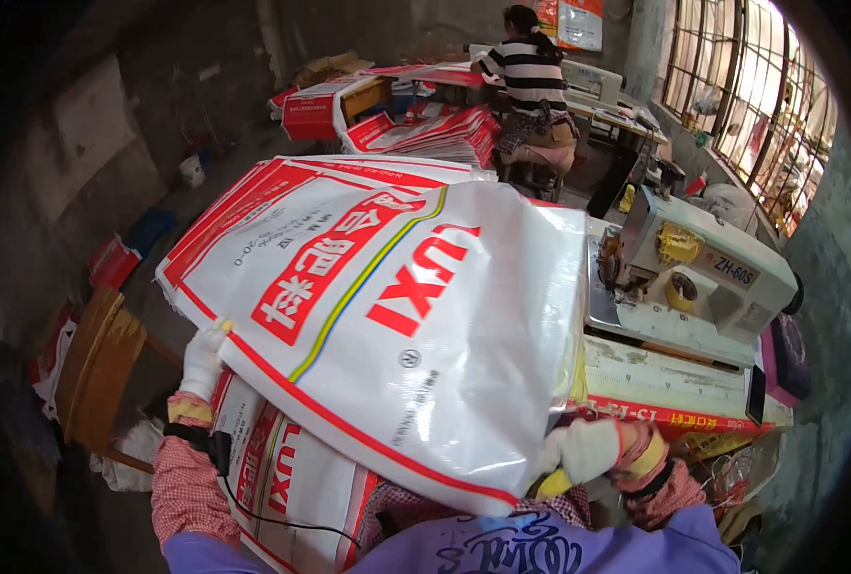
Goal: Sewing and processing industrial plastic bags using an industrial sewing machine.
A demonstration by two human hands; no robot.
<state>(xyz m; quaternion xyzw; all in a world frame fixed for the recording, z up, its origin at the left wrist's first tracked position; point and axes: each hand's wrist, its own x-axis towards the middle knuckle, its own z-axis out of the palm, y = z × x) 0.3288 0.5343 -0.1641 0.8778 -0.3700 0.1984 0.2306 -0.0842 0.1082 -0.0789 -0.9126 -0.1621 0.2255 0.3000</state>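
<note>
I hold a large white woven sack (416, 316) with red print and a yellow-green stripe, lifted in front of me. My left hand (200, 362), in a white glove, grips its left edge. On the sack's lower right corner is my gloved right hand (588, 450), fingers closed on it. The sack's right edge lies against a cream industrial sewing machine (703, 273). More sacks of the same kind lie under it on a stack (282, 469) in my lap.
A wooden chair (95, 368) stands at the left. Another pile of printed sacks (425, 134) lies farther back, where a person in a striped top (530, 81) sits at a table. Barred windows (751, 86) fill the right wall.
</note>
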